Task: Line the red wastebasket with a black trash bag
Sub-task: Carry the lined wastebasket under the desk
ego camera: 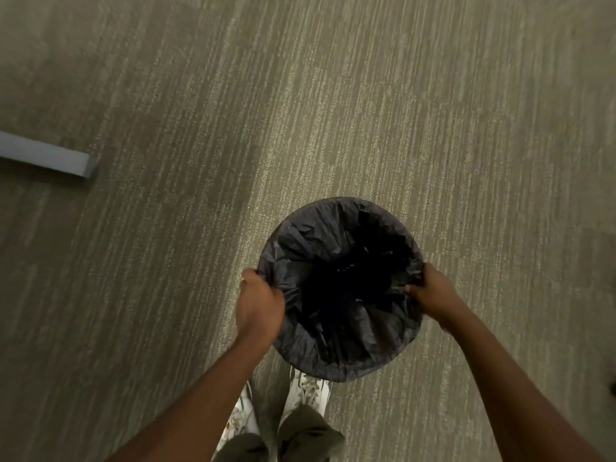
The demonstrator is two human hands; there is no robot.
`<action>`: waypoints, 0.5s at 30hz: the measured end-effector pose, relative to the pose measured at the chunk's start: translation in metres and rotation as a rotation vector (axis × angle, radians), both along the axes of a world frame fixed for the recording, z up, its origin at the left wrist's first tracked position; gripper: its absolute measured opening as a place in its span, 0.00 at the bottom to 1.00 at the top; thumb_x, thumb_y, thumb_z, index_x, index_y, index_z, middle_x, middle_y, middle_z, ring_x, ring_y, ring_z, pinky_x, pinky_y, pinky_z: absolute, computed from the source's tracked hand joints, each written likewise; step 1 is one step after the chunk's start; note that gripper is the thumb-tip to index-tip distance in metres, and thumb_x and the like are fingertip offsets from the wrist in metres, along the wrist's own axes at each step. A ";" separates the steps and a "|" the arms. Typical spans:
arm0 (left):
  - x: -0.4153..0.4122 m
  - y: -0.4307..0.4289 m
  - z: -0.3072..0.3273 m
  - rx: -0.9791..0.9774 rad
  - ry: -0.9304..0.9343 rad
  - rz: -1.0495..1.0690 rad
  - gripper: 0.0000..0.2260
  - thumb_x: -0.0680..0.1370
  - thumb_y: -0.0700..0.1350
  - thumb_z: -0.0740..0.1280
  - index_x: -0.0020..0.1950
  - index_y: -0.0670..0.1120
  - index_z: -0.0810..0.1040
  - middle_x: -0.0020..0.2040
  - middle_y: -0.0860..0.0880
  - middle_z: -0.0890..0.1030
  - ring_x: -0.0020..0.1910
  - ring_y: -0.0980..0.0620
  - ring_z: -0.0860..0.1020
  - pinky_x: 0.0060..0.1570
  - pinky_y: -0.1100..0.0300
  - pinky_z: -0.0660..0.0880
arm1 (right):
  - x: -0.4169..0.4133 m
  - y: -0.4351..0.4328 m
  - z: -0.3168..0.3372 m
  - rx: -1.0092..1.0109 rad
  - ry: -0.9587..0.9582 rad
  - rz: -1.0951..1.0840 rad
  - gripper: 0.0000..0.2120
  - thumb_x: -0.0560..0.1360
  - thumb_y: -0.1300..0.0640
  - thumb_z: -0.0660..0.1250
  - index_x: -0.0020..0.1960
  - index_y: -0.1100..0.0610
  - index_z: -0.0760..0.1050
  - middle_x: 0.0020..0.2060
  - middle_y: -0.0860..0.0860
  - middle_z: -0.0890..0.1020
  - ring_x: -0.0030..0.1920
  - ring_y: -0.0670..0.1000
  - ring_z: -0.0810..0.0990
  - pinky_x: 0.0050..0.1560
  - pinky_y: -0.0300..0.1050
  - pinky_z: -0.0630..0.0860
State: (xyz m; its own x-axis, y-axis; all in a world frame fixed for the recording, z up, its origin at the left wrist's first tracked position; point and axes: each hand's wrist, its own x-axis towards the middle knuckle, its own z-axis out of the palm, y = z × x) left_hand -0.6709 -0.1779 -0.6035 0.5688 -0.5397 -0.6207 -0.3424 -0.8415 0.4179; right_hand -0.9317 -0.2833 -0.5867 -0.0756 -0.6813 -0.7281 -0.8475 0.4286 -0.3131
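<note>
Both grips clamped on the bag [320,331] at the rim, on opposite sides. Left hand [260,305] fisted over the left edge, thumb inside; right hand [433,295] pinching folded plastic at the right edge, fingers curled outward.

Head view: bag mouth opened round and draped over the whole rim. Basket stands on the carpet [366,111], just ahead of two white shoes [310,391]. Plastic sags into a dark centre. Lining looks near done; judged step is seating the overhang.

Risks: pulling one side harder could drag the far edge off the rim; thin film may tear at the pinch; a tug could tip the basket.

Hidden: no red shows anywhere, the basket wall being fully covered from above. Bag bottom too dark to read. Grey bar [50,155] at left, cut off, unidentified.
</note>
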 end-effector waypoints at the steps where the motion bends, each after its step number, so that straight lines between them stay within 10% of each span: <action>1: 0.005 -0.001 0.001 -0.007 0.016 0.019 0.11 0.75 0.38 0.62 0.56 0.39 0.67 0.54 0.35 0.78 0.50 0.34 0.78 0.42 0.50 0.70 | 0.004 -0.002 0.001 -0.016 0.013 0.012 0.19 0.72 0.62 0.66 0.62 0.63 0.69 0.58 0.63 0.78 0.58 0.64 0.77 0.58 0.64 0.75; 15: 0.124 0.061 0.040 -0.094 0.027 0.446 0.14 0.75 0.40 0.65 0.56 0.37 0.66 0.59 0.34 0.75 0.56 0.33 0.76 0.47 0.53 0.69 | 0.193 -0.039 0.033 -0.191 0.043 0.497 0.13 0.73 0.61 0.67 0.55 0.66 0.73 0.50 0.66 0.81 0.52 0.65 0.79 0.50 0.53 0.74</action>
State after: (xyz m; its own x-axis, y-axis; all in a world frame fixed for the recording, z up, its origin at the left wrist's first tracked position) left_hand -0.5467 -0.1173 -0.5631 0.7429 -0.3004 -0.5982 0.0569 -0.8621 0.5035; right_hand -0.7387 -0.3223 -0.5539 0.2632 -0.7628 -0.5906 -0.9477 -0.0897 -0.3064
